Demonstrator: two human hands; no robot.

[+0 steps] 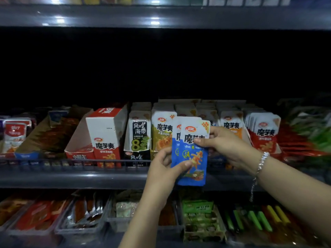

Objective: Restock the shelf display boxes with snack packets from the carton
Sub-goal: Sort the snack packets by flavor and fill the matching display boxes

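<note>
Head view, dim store aisle. I see both hands raised in front of the middle shelf (71,178), sharing a small stack of blue snack packets (192,154). At least two packets show, one behind the other, held upright with white tops and blue lower halves.

Left hand (164,169): at 7 o'clock of the stack, thumb curled over the front face of the foremost packet, fingers behind it. Holding.

Right hand (227,144): at 3 o'clock of the stack, fingertips pinching the upper right edge near the printed characters. Holding. A silver bracelet (262,162) sits on that wrist with a chain hanging down.

The stack is in the air just in front of the shelf's rail, below and before the row of display boxes. At 12 o'clock of it stands a yellow-green packet row (162,133); at 10 o'clock a black seaweed box (138,138); further toward 9 o'clock a red-and-white box (106,138) standing on end, then an open red tray box (78,145). At 3 o'clock, beyond the right hand, red packets (265,135) stand in a tight row.

Lower shelf (53,230): clear trays of mixed snacks, too blurred to identify. I cannot see the carton.
</note>
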